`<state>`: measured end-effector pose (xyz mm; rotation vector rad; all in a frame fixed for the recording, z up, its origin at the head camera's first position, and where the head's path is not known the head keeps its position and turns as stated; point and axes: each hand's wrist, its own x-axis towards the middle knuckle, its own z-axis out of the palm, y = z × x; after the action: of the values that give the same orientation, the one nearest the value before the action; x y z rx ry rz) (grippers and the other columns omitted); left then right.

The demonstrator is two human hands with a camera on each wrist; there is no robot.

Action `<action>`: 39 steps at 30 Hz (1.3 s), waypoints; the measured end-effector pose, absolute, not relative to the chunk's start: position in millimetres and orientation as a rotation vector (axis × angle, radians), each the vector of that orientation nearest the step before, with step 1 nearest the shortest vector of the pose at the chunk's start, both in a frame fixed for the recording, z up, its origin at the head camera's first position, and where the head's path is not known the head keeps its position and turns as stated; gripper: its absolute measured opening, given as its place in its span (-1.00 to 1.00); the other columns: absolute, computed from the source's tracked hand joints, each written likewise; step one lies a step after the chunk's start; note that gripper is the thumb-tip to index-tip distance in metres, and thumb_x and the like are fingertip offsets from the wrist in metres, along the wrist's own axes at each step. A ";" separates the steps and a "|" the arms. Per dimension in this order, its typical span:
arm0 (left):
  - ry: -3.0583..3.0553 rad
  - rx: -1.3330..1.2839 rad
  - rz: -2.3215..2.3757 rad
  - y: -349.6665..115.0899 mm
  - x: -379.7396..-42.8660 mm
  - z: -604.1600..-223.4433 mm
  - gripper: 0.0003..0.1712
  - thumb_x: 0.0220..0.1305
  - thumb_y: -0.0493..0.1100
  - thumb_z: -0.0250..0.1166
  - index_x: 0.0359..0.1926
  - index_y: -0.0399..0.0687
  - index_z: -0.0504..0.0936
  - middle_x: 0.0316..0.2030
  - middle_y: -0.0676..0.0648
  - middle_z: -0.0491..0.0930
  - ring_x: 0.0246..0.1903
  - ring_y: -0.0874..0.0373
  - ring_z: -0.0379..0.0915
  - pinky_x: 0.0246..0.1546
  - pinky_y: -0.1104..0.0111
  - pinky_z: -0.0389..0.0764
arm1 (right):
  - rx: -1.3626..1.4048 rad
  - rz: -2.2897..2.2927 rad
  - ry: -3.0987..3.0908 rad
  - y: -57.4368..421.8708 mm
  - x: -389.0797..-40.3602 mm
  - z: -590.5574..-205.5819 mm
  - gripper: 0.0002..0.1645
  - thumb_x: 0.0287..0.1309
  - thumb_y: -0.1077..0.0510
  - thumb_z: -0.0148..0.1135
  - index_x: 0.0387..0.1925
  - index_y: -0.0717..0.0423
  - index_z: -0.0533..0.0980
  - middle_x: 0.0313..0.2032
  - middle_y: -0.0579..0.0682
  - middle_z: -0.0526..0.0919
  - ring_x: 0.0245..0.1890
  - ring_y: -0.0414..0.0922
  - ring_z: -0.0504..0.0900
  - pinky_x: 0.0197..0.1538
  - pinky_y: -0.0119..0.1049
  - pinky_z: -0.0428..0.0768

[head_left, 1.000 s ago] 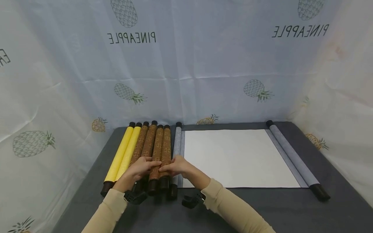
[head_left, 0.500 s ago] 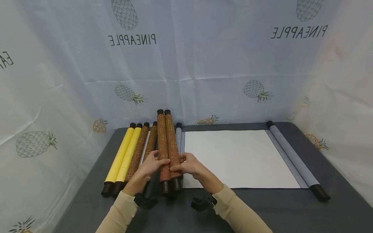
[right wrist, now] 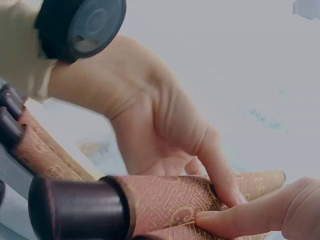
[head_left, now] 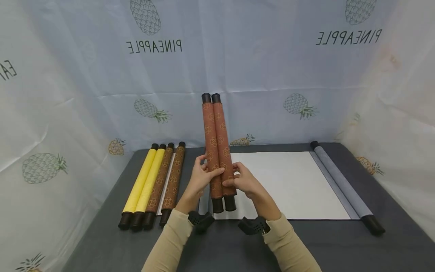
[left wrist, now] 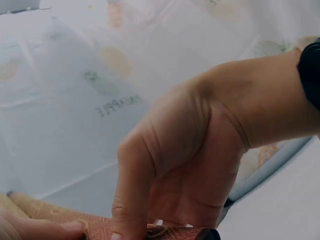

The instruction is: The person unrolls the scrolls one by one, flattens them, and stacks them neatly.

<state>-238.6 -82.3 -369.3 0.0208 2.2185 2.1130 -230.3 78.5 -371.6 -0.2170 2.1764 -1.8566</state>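
A brown patterned scroll, its two rollers side by side, is raised over the table in the head view. My left hand (head_left: pixel 199 178) grips the scroll's left roller (head_left: pixel 210 132), thumb across the front. Round the right roller (head_left: pixel 222 141) my right hand (head_left: pixel 248 182) curls, its thumb near the other one. Both rollers have black end caps and lean slightly left at the top. In the right wrist view a black end cap (right wrist: pixel 80 207) shows close up. Only the scroll's edge (left wrist: pixel 100 227) enters the left wrist view, at the bottom.
An unrolled grey-edged scroll (head_left: pixel 278 185) with white paper lies behind the hands, its left roller mostly hidden. Its right roller (head_left: pixel 343 185) lies near the table's right edge. At left lie a yellow scroll (head_left: pixel 140 181) and another brown scroll (head_left: pixel 173 177). Pineapple-print cloth (head_left: pixel 238 68) hangs behind the table.
Both hands have lifted the brown scroll from beside the other brown one, carrying it up and to the right, over the white scroll's left end. The other scrolls stay put.
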 end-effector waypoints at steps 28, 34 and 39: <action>2.182 0.028 2.203 -53.6 -260.4 -389.7 -0.17 0.15 -0.26 0.35 0.39 0.01 0.16 0.14 -0.31 0.50 -0.16 0.07 0.57 -0.20 0.34 0.58 | -0.032 -1.945 2.237 104.7 -252.2 -396.3 -0.36 0.19 0.19 0.23 0.28 0.26 0.31 0.18 0.31 0.42 -0.02 0.00 0.58 -0.07 -0.24 0.59; 2.174 0.038 2.198 -57.6 -261.6 -389.9 -0.14 0.18 -0.24 0.33 0.44 -0.01 0.11 0.16 -0.30 0.40 -0.01 -0.03 0.51 -0.09 0.25 0.60 | -0.013 -1.955 2.191 107.2 -254.5 -395.2 -0.33 0.22 0.22 0.16 0.34 0.31 0.26 0.22 0.31 0.42 0.02 -0.04 0.55 0.05 -0.15 0.56; 2.245 0.057 2.143 -62.8 -260.6 -393.0 -0.17 0.23 -0.15 0.30 0.46 -0.04 0.13 0.17 -0.30 0.45 0.08 -0.11 0.51 0.01 0.16 0.60 | -0.017 -1.970 2.144 109.4 -254.4 -396.2 -0.28 0.26 0.26 0.10 0.39 0.33 0.12 0.29 0.37 0.36 0.02 -0.07 0.55 0.07 -0.13 0.54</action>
<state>-260.6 -62.8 -393.0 0.0574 2.2454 2.1428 -254.4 109.4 -396.2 -0.0173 2.1445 -1.9705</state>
